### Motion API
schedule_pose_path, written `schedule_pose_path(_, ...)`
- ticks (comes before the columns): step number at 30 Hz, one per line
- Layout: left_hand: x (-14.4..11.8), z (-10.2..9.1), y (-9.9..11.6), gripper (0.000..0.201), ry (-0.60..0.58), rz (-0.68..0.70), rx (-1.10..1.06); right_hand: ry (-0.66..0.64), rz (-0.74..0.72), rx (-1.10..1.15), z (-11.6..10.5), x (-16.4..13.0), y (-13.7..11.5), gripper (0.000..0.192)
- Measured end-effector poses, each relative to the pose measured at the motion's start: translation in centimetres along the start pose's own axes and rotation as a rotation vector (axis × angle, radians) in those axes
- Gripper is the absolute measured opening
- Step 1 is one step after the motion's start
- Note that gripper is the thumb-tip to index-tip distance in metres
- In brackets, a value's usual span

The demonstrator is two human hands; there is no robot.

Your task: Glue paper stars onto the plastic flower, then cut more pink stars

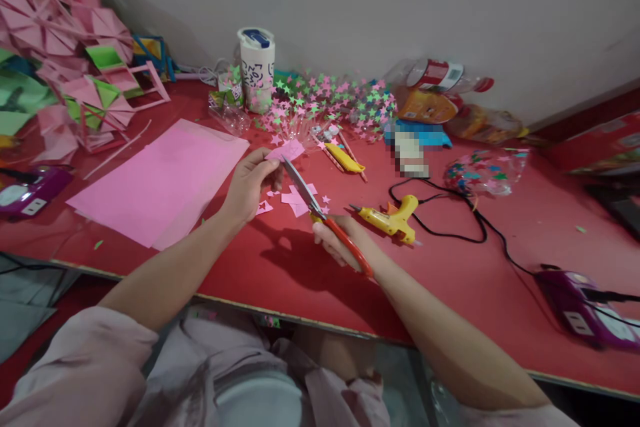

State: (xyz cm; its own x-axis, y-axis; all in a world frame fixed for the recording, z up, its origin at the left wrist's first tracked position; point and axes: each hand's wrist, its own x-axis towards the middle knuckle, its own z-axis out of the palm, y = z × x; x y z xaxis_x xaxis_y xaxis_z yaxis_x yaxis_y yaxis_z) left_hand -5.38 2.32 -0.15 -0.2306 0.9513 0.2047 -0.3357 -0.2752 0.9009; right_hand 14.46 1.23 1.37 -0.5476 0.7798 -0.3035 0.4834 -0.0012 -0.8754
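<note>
Above red table (pixel 280 267), left hand (pixel 249 185) pinching pink paper (pixel 285 150), right hand (pixel 337 240) gripping scissors (pixel 320 212)

Red table (pixel 280 267), pink paper sheet (pixel 160 180), red-handled scissors (pixel 325 220), yellow glue gun (pixel 393 217)

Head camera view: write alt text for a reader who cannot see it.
A person's left hand pinches a small pink paper piece while the right hand works red-handled scissors against it, above a red table. Pink scraps, a yellow glue gun and pink paper sheets lie nearby.
</note>
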Motion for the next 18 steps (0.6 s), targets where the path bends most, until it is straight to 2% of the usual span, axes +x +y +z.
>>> schedule_pose_path(18,0.17,-0.10,-0.10,0.008,-0.003,0.027,0.044,0.000,0.024,0.035,-0.02,0.01,0.02,0.046)
